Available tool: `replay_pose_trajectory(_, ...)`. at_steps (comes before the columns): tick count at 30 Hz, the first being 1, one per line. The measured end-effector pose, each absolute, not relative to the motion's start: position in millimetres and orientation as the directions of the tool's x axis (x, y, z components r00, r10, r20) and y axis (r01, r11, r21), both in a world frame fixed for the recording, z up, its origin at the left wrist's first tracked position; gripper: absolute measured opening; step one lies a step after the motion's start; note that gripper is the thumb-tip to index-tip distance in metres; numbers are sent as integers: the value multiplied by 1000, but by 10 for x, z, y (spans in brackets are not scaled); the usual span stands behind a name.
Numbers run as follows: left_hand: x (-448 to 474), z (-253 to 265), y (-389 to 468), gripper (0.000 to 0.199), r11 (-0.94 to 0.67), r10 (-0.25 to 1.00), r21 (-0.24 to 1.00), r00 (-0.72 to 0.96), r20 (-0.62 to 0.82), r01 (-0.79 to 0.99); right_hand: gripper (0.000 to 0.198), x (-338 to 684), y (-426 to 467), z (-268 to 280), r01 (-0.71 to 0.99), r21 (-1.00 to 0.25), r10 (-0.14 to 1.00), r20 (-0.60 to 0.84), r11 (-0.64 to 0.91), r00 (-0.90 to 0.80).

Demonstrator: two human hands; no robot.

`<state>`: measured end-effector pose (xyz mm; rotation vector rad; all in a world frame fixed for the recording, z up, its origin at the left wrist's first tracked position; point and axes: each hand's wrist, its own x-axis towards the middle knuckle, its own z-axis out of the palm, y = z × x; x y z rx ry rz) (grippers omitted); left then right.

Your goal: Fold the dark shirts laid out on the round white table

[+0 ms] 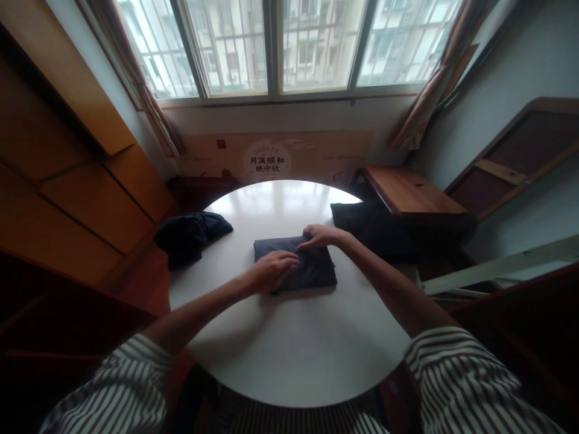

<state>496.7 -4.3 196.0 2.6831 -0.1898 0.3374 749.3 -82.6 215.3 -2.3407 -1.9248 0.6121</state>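
A dark grey-blue folded cloth (312, 268), possibly a garment, lies as a flat rectangle on the round white table (289, 349). My left hand (277, 268) rests over its left near part, with loosely bent fingers reaching across the top; the thumb side is partly hidden. At the far edge, my right hand (322, 235) touches the cloth with thumb and fingers apart. The thumb is on top and the fingertips are by the edge. Layers of the fold show at the right side.
A crumpled dark blue cloth (192, 235) hangs over the table's left edge. Flatter black cloth (371, 226) lies at the right back edge. Beyond it stands a wooden stool or small table (416, 190). Wooden cabinets (90, 205) line the left, and windows (271, 48) are ahead.
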Motion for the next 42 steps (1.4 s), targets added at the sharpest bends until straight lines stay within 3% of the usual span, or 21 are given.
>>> replay_pose_trajectory(2, 5089, 2036, 305, 36, -883, 88, 467, 962, 259, -45, 78, 7534, -820, 2231, 899, -324, 922, -345, -295, 178)
replay_pose_trajectory(5, 5230, 2083, 744, 60, -803, 237, 566, 971, 21, 184, 90, 7584, -817, 2322, 825, -397, 874, -434, -403, 218)
replay_pose_trajectory(8, 5283, 2114, 966, 64, -720, 193, 605, 935, -296, 340, 72, 7614, -866, 2376, 784, -461, 869, -454, -416, 194)
replay_pose_trajectory(10, 5276, 2163, 1009, 56, -707, 103, 617, 913, -395, 347, 55, 7601, -959, 2417, 763, -535, 909, -386, -362, 161)
replay_pose_trajectory(12, 5243, 2252, 1000, 49, -723, 41, 638, 938, -343, 265, 44, 7537, -1118, 2486, 732, -622, 955, -261, -277, 140)
replay_pose_trajectory(15, 5171, 2464, 944, 44, -813, 45, 576, 995, -85, 86, 31, 7308, -1453, 2662, 749, -652, 984, 24, -118, 176)
replay_pose_trajectory(17, 5138, 2619, 907, 39, -904, 43, 426, 987, 154, -28, 22, 7069, -1679, 2792, 836, -547, 948, 252, -27, 195)
replay_pose_trajectory(20, 5149, 2722, 876, 39, -973, -48, 187, 907, 418, -137, 22, 6641, -1910, 2860, 970, -229, 881, 472, 86, 33)
replay_pose_trajectory(23, 5189, 2547, 866, 47, -981, -115, 95, 894, 434, -172, 27, 6214, -2003, 2641, 987, 74, 866, 474, 141, -160)
replay_pose_trajectory(26, 5134, 2212, 862, 50, -967, -203, 101, 946, 253, -235, 24, 5875, -2081, 2266, 965, 163, 891, 378, 205, -253)
replay_pose_trajectory(29, 4979, 1992, 892, 64, -941, -269, 181, 956, 115, -286, 10, 5729, -2198, 2054, 965, 38, 921, 292, 259, -258)
replay_pose_trajectory(31, 4911, 1962, 936, 71, -925, -245, 260, 959, 142, -275, 18, 5765, -2254, 2060, 971, -102, 931, 320, 217, -175)
replay_pose_trajectory(34, 4992, 1997, 983, 58, -882, -86, 424, 954, 286, -207, 24, 5960, -2243, 2139, 964, -248, 925, 338, -93, 176)
replay_pose_trajectory(37, 5254, 2013, 953, 37, -823, 38, 543, 936, 350, -169, 31, 6174, -2178, 2129, 859, -303, 868, 156, -412, 472)
replay_pose_trajectory(39, 5442, 2008, 904, 35, -806, 16, 567, 952, 307, -170, 38, 6270, -2166, 2073, 805, -356, 854, 35, -474, 519)
replay_pose_trajectory(42, 5653, 2002, 851, 34, -808, -56, 562, 972, 229, -179, 30, 6341, -2217, 1998, 759, -452, 859, -34, -469, 511)
